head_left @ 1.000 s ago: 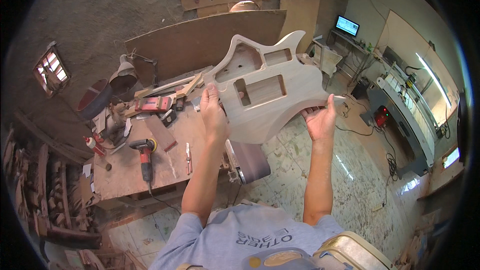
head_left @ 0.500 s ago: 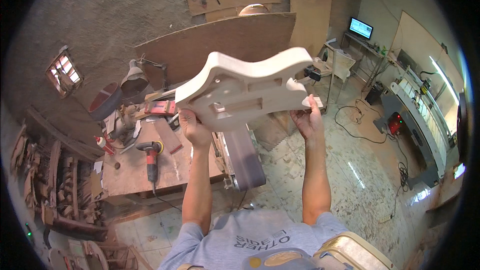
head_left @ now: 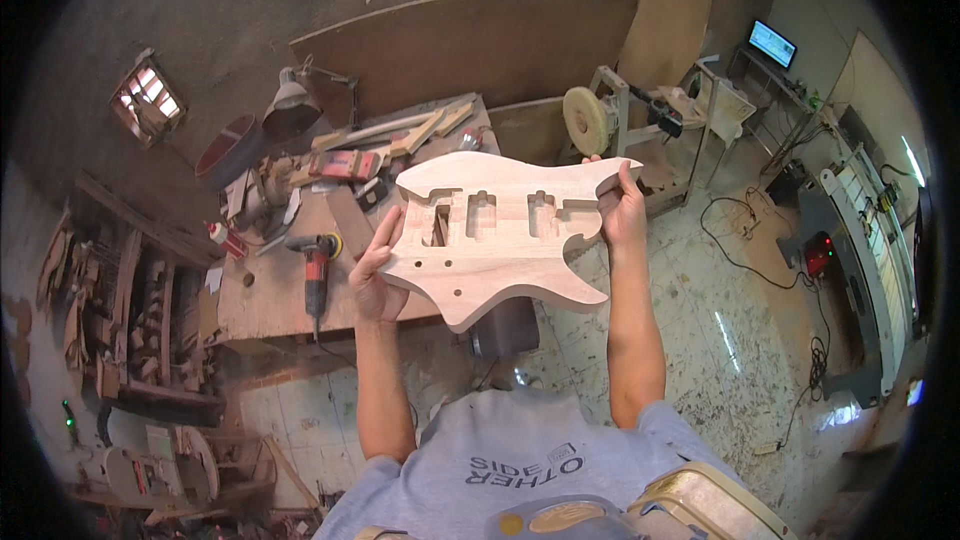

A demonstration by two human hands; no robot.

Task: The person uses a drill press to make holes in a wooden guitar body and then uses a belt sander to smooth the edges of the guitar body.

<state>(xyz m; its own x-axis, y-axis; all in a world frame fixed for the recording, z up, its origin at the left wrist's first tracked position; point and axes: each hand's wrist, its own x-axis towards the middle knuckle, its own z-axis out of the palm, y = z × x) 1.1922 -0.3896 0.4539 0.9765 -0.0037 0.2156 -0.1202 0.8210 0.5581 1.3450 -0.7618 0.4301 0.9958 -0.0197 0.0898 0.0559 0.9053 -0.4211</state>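
Observation:
A pale wooden electric guitar body is held up in front of me, its broad face with routed pockets and several drilled holes turned up toward me. Its left end is gripped by my left hand, fingers lying along the edge and the thumb out of sight. My right hand clasps the right end near the pointed horn, thumb on the upper face. Below and left of the body, an angle sander with a red and grey casing rests on the workbench.
A red belt sander, wood strips and a glue bottle crowd the bench. A buffing wheel stands beyond my right hand. Cables trail over the dusty floor beside a large machine. Scrap wood fills a rack at left.
The guitar body has come down and tilted, so its pocketed face now shows fully. Both hands turned with it and kept hold. The view has shifted slightly.

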